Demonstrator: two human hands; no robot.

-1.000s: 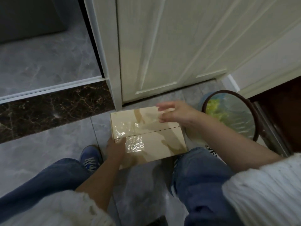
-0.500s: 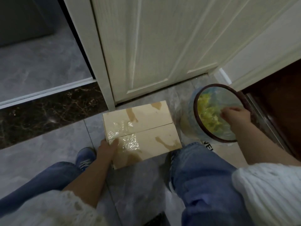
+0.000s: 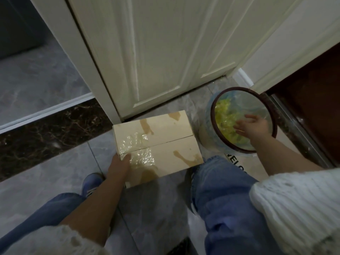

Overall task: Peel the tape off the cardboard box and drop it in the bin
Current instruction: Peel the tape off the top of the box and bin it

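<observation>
While the left hand (image 3: 119, 165) presses flat-fingered on the cardboard box (image 3: 156, 144), the right hand (image 3: 252, 127) has moved from the box to over the bin (image 3: 242, 118) beside it, fingers spread, holding nothing visible. Crinkled tape (image 3: 137, 150) remains on the box, so more peeling seems due.

The box (image 3: 156, 144) is pale tan with brown stains and a shiny clear patch of tape (image 3: 137, 151) near its left edge. The bin (image 3: 242, 119) has a dark brown rim and a clear bluish liner, yellow-green scraps inside. The floor (image 3: 46, 173) is grey marbled tile; the sill (image 3: 46, 133) at far left is black with gold veins. The door (image 3: 156, 52) is cream. Jeans (image 3: 226, 203) are blue, sleeves (image 3: 298, 203) white knit, the shoe (image 3: 92, 183) blue.
</observation>
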